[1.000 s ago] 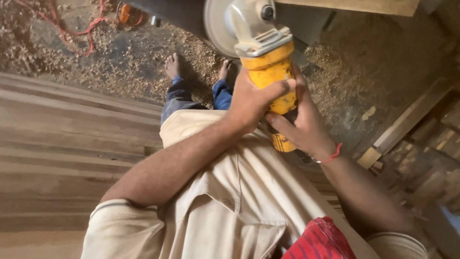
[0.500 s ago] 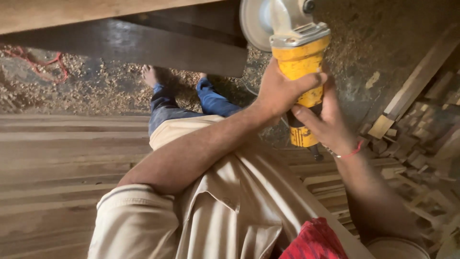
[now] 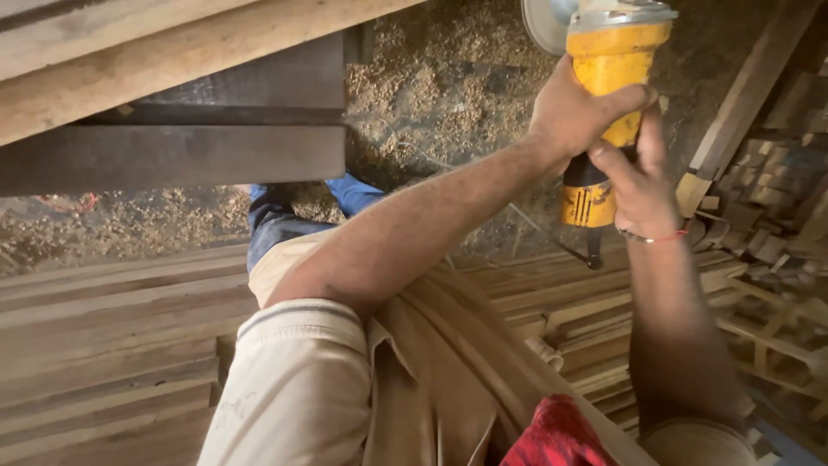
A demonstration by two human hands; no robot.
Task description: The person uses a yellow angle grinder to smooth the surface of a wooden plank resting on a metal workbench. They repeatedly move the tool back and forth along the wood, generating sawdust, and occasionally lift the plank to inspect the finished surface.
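A yellow angle grinder (image 3: 611, 62) with a grey metal head and a round disc (image 3: 542, 17) is held up at the top right of the view. My left hand (image 3: 573, 116) wraps around its yellow body from the left. My right hand (image 3: 642, 185) grips the lower, rear part of the body, with a red thread around the wrist. A black cord (image 3: 593, 252) hangs from the tool's rear end. Both arms reach out over my beige shirt (image 3: 302, 397) and blue trousers (image 3: 276, 220).
Thick wooden beams (image 3: 172, 147) cross the upper left. Long planks (image 3: 112, 328) lie stacked on the left and under my arms. Sawdust covers the floor (image 3: 448, 78). A heap of small wood offcuts (image 3: 776, 198) and a leaning board (image 3: 742, 95) fill the right side.
Both hands and the grinder have shifted up and to the right in the view. The wooden beams have come further in at the top left, and my feet are now hidden.
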